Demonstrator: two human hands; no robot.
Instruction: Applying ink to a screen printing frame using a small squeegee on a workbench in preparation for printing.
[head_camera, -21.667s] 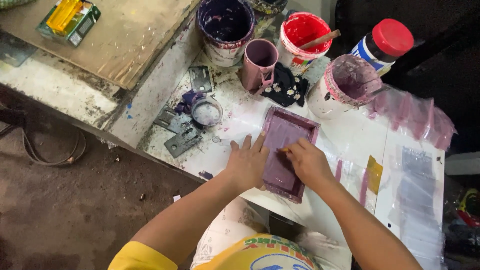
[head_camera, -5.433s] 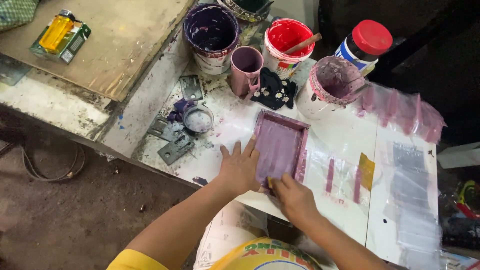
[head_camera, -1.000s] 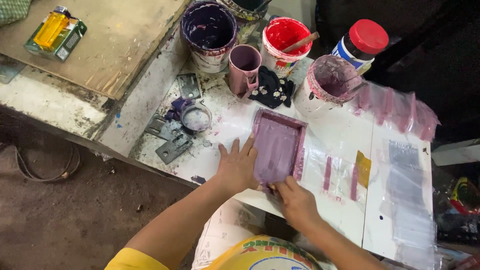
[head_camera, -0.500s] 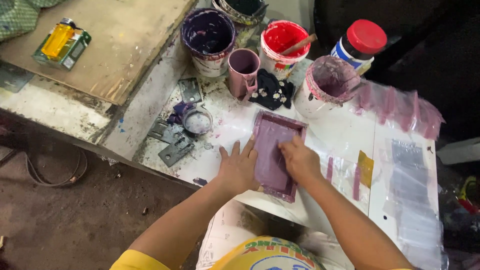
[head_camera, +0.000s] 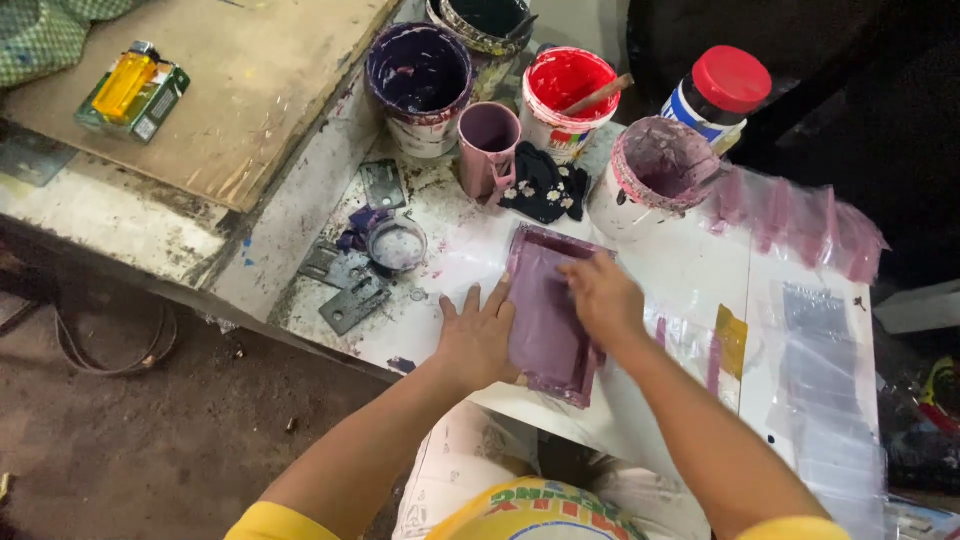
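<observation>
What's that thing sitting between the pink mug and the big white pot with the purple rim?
In the head view, a crumpled black cloth with small white flowers lies between the pink mug and the white pot with the purple rim, on the paint-stained table.

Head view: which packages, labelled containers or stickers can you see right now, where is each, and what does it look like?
Small packet: far left on the wooden board; flat green box with a yellow front.
Jar: top right, behind the purple-stained tub; round, red lid, dark blue and white label.
Red paint pot: top centre; white wall with a colourful printed label, stick inside.
Yellow sticker: right of the right hand, on clear plastic; small rectangle.
</observation>
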